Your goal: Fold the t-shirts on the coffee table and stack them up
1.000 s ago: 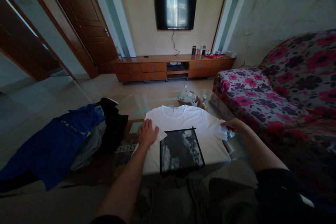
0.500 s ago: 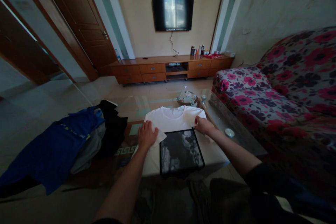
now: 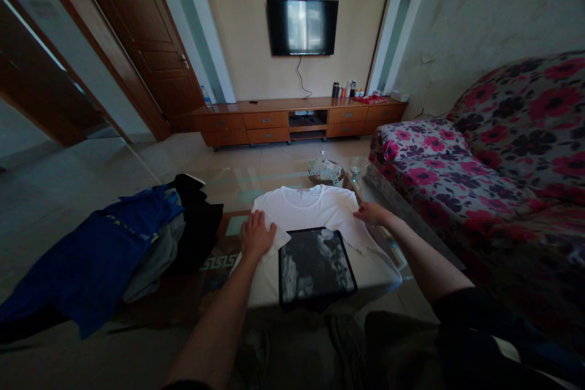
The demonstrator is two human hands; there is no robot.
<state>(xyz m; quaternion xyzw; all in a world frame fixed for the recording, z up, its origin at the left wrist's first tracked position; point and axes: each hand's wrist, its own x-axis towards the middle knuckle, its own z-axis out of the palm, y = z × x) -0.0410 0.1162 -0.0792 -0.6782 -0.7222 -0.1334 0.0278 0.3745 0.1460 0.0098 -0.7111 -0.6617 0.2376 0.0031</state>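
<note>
A white T-shirt [image 3: 297, 212] with a dark grey-and-black printed panel [image 3: 315, 265] lies spread on the glass coffee table, neckline away from me. My left hand [image 3: 257, 236] rests flat on the shirt's left side, fingers stretched out over the sleeve, whose end lies folded in towards the print. At the right shoulder edge, my right hand [image 3: 372, 213] has its fingers curled together on the fabric. The right sleeve lies angled beside the print's upper right corner.
Left of the shirt lies a pile of clothes, with a blue garment [image 3: 95, 256] and a black one [image 3: 198, 213]. A flowered sofa [image 3: 484, 177] stands to the right. Beyond the glass table [image 3: 237, 177] are a low wooden cabinet [image 3: 265, 125] and a wall-mounted television [image 3: 302, 27].
My right hand has moved right, from the sleeve near the print to the shirt's outer shoulder edge. The right sleeve now lies lower and flatter. My left hand has stayed in place.
</note>
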